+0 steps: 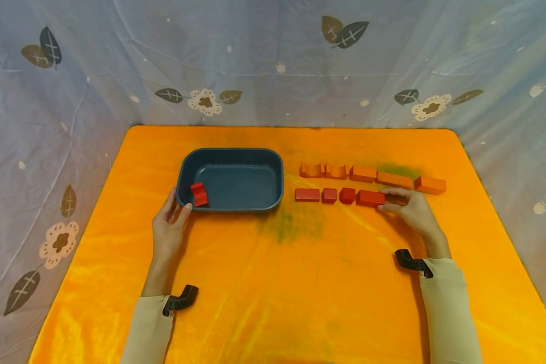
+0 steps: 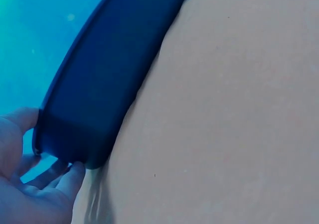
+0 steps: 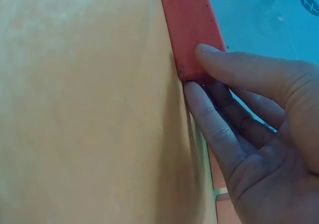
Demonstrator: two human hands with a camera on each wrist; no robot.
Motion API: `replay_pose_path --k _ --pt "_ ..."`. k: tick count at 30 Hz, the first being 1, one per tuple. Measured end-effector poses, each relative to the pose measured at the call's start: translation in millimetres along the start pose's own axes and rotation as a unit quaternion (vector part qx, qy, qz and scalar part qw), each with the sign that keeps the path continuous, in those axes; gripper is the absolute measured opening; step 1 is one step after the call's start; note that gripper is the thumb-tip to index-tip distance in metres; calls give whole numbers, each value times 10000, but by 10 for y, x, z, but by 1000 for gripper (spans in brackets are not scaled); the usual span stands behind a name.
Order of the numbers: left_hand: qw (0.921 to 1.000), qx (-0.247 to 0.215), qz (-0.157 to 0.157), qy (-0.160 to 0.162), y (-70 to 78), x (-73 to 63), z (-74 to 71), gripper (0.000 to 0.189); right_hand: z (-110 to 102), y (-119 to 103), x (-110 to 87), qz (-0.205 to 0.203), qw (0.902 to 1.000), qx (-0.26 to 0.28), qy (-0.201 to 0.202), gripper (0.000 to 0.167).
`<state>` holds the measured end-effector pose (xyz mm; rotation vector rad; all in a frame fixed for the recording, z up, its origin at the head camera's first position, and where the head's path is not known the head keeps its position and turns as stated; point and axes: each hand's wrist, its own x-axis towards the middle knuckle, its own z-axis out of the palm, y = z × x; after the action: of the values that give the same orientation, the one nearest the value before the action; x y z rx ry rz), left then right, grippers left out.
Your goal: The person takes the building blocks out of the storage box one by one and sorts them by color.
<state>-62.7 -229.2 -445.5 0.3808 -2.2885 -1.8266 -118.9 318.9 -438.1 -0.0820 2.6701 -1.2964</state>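
At the front left corner of a dark blue-grey tub [image 1: 236, 208], my left hand [image 1: 168, 225] grips the rim and outer wall. The left wrist view shows the fingers of that hand [image 2: 40, 184] round the tub's end [image 2: 99, 89]. Inside the tub, a red curved block [image 1: 199, 194] leans in the near left corner. My right hand [image 1: 411, 207] pinches the right end of a red rectangular block [image 1: 369, 198]. Up close, the thumb of the right hand [image 3: 259, 119] presses the block's face [image 3: 192, 32], with fingertips at its end.
Left of the held block, red blocks [image 1: 307, 195] continue the front row. Behind them runs a row of several orange blocks [image 1: 363, 173], two with curved cut-outs; the rightmost [image 1: 430, 185] lies just beyond my right hand. A yellow-orange cloth [image 1: 273, 283] covers the table; patterned curtains [image 1: 273, 60] surround it.
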Motion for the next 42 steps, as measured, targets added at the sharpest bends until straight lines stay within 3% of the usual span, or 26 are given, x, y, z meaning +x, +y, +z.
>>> replay_pose_path --k 7,12,18,22,29,37,42 --pt "9999 -18 -161 -31 0 9 3 65 -95 -91 -10 115 9997 -198 -28 52" --pt "9996 -38 -277 -50 74 -10 -14 65 -145 -220 7 240 9997 -16 81 54" --pt "9995 -52 -294 -55 93 -26 -41 65 -17 -408 99 -59 9993 320 193 48" --pt "9998 -44 -191 -3 21 -5 -66 65 168 -618 217 -311 9974 640 107 41" --pt "9998 -13 -173 -12 -14 14 -69 65 628 -1117 446 -723 9913 976 -514 35" --pt "9999 -49 -78 -64 -11 13 -47 66 1179 -1680 540 -1593 9717 1108 -1343 32" --pt "9999 -64 57 -91 -16 17 -16 66 1549 -1981 570 -2131 9538 1102 -1809 29"
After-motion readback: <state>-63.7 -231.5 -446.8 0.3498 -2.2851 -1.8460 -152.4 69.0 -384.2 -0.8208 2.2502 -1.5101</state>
